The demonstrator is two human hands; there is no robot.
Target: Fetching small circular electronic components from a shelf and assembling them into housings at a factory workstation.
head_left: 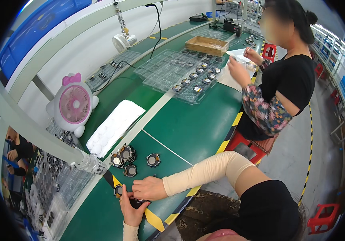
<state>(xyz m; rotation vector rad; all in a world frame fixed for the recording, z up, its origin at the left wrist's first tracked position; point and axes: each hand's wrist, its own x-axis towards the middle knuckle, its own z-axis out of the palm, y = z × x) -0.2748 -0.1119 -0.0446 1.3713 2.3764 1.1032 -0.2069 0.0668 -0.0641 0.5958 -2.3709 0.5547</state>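
My left hand (131, 212) and my right hand (150, 188) meet low over the green bench. Between them is a small round black part (141, 200), mostly covered by my fingers. My left thumb and fingers close round it from the near side, while my curled right fingers press on it from above. Touching or close to my left fingertips lies another round part (118, 190). Just beyond my hands sit a stacked cluster of round parts with silver-grey discs (126, 153), one more round part (130, 170), and a separate one (153, 160).
A white moulded sheet (114, 125) lies beyond a metal strip, near a pink and white fan (74, 103). Clear plastic trays (168, 72) with round parts and a wooden box (206, 45) stand farther back. A co-worker (287, 76) works at right; a post (32, 120) rises at left.
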